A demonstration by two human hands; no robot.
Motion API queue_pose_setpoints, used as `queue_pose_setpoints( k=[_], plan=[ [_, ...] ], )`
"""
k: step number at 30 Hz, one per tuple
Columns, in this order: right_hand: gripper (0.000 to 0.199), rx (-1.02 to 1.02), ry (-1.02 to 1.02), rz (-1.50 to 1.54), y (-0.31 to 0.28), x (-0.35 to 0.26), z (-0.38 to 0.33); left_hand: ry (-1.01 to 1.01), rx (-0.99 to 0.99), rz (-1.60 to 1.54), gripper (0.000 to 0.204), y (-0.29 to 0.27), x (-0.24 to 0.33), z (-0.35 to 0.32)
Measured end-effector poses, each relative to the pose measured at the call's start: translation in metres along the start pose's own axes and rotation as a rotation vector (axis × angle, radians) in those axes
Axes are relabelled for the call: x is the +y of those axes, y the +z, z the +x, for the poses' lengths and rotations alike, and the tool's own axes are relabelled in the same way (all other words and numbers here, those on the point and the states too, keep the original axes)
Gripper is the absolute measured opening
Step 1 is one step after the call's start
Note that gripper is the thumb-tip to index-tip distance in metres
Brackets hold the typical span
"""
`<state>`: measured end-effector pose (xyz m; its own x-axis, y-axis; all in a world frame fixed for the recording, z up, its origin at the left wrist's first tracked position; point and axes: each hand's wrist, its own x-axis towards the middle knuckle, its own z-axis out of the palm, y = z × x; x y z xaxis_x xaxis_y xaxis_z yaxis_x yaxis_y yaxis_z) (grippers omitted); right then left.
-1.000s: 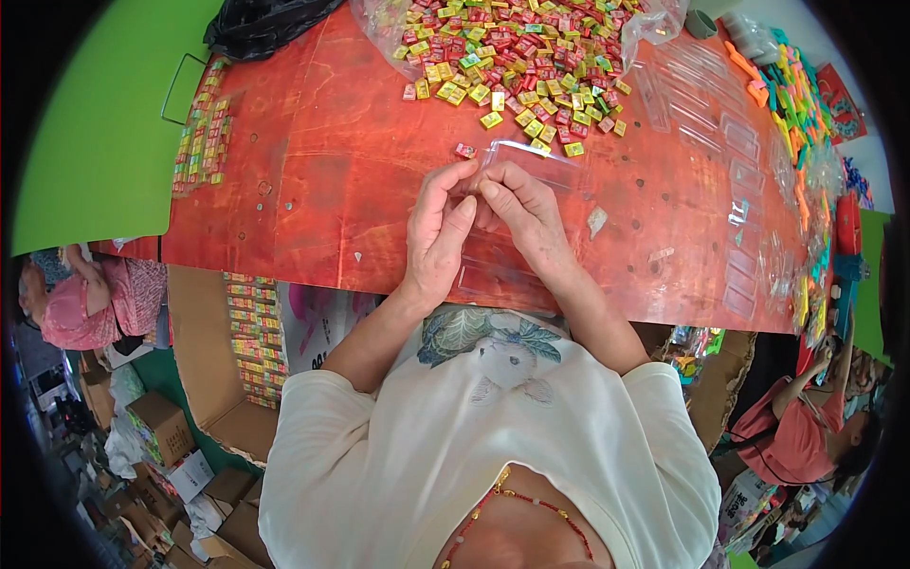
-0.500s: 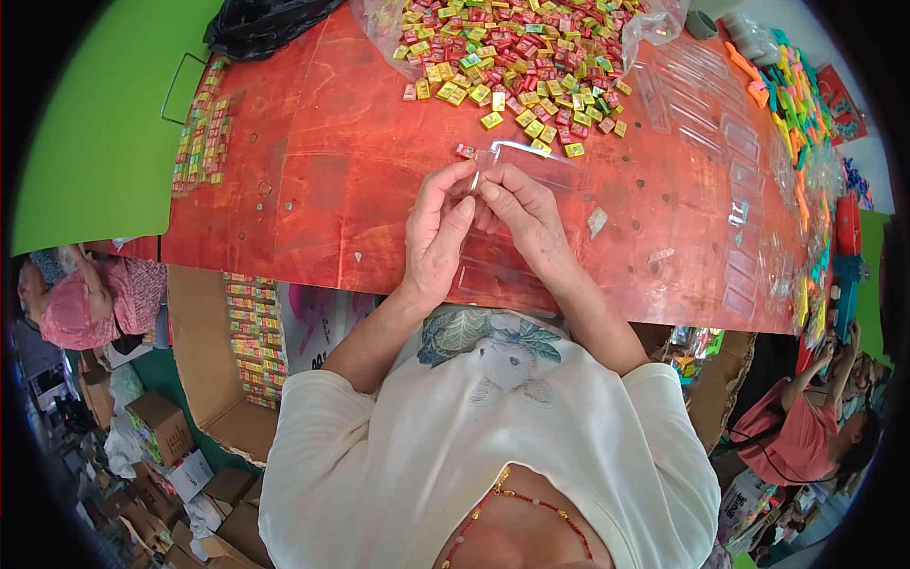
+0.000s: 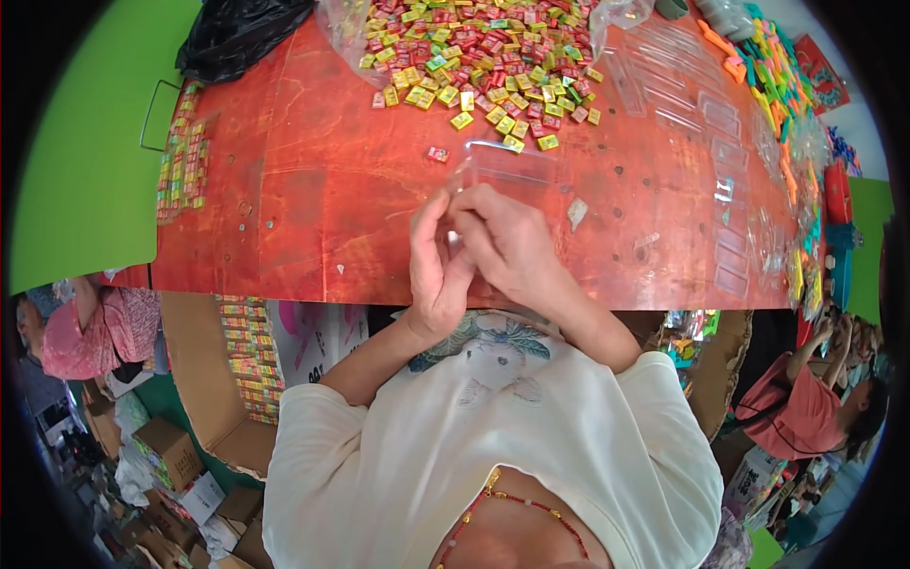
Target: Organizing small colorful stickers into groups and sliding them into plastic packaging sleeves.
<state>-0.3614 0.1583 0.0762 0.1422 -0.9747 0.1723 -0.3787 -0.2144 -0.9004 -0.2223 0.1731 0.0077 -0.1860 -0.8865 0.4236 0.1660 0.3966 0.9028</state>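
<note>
Two hands come together at the grip: one left hand (image 3: pixel 434 275) and one right hand (image 3: pixel 512 237). Just ahead of it are one lone red box (image 3: pixel 437 154) and one clear tray (image 3: pixel 517 166). The heaped small boxes (image 3: pixel 483 57) farther ahead are too many to count. One black bag (image 3: pixel 242 40) lies ahead-left; clear trays (image 3: pixel 730 237) to the right overlap too much for a count.

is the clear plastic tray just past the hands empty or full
Empty where visible: only red tabletop shows through the clear tray.
</note>
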Motion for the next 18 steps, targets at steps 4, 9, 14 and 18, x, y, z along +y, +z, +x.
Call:
queue_pose_setpoints(
  k=[4, 9, 14, 18],
  plan=[
    [0.01, 0.164, 0.047, -0.082, -0.047, 0.003, -0.013, 0.018, -0.116, 0.098, 0.051, -0.011, 0.012, 0.034],
    [0.007, 0.128, -0.146, -0.723, -0.079, 0.028, -0.021, 0.169, -0.443, 0.853, 0.045, -0.025, -0.011, 0.06],
    [0.014, 0.045, -0.362, -0.957, -0.058, 0.038, -0.021, 0.084, -0.682, 1.005, 0.055, -0.021, -0.014, 0.027],
    [0.017, -0.016, -0.4, -0.935, -0.047, 0.047, -0.015, 0.091, -0.654, 0.976, 0.058, -0.02, -0.012, 0.018]
  ],
)
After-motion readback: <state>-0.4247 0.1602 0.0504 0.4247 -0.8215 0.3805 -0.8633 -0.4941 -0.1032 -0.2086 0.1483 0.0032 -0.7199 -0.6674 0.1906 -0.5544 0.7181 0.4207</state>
